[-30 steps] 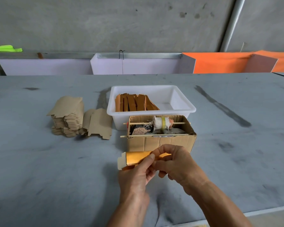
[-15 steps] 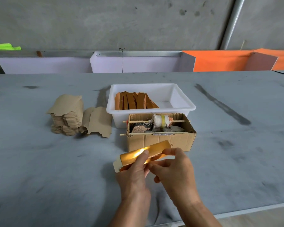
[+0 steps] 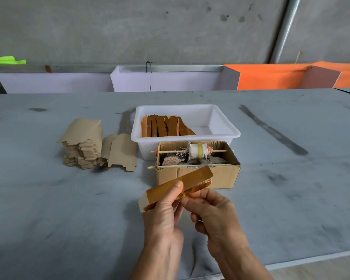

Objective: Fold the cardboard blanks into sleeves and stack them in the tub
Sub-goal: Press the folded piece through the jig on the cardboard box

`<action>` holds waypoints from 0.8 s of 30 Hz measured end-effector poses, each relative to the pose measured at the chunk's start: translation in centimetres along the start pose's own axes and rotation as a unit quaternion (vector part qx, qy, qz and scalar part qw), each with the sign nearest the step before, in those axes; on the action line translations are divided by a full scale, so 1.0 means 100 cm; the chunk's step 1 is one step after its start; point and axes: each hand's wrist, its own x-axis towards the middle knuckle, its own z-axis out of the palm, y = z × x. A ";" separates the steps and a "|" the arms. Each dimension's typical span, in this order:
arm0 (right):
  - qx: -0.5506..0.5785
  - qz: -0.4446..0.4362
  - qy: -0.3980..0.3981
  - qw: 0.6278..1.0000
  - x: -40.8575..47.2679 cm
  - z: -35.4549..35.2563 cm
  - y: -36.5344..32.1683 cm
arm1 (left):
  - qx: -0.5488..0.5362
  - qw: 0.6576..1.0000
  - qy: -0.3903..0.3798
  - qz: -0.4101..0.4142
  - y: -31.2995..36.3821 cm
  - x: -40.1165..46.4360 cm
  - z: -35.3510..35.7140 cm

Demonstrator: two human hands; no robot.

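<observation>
Fingers and thumb of the left hand (image 3: 166,211) pinch a glossy gold sleeve (image 3: 178,185) near its middle, the thumb pressed flat on the upper face. Just beside it, the right hand (image 3: 212,211) curls its fingers under the sleeve's lower edge, where an orange flap peeks out; it looks as if the seam is being tucked or pressed shut. The sleeve is held in the air, tilted up toward the right, in front of a small cardboard box (image 3: 198,164).

That box holds a spool wrapped in white cloth and yellow tape (image 3: 197,151), threaded on a thin stick that rests across the box walls. Behind it, touching or nearly so, stands the white tub (image 3: 220,120), with a row of finished sleeves (image 3: 166,126) standing on edge against its left side; the right part is free. To the left on the grey table (image 3: 49,199) lies a tall pile of flat brown blanks (image 3: 82,144), with a few loose blanks (image 3: 122,152) leaning just beside it.

Risk lies mostly in the seam: if the flap is not fully seated before the grip eases, the stiff card would likely spring open on the way to the tub. Carrying it forward low could also catch the stick or spool. Dropped in flat, it might topple the upright row.
</observation>
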 end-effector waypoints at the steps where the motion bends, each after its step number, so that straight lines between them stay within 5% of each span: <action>1: -0.002 -0.010 -0.006 1.000 0.000 0.000 0.001 | -0.001 1.000 -0.001 -0.009 0.001 0.000 0.000; 14: -0.126 -0.207 -0.063 0.968 0.007 -0.013 0.002 | 0.052 0.987 -0.019 -0.152 0.008 0.002 -0.004; 24: 0.053 -0.006 -0.062 0.997 0.001 -0.016 0.011 | 0.076 0.993 0.003 -0.095 0.001 0.003 -0.002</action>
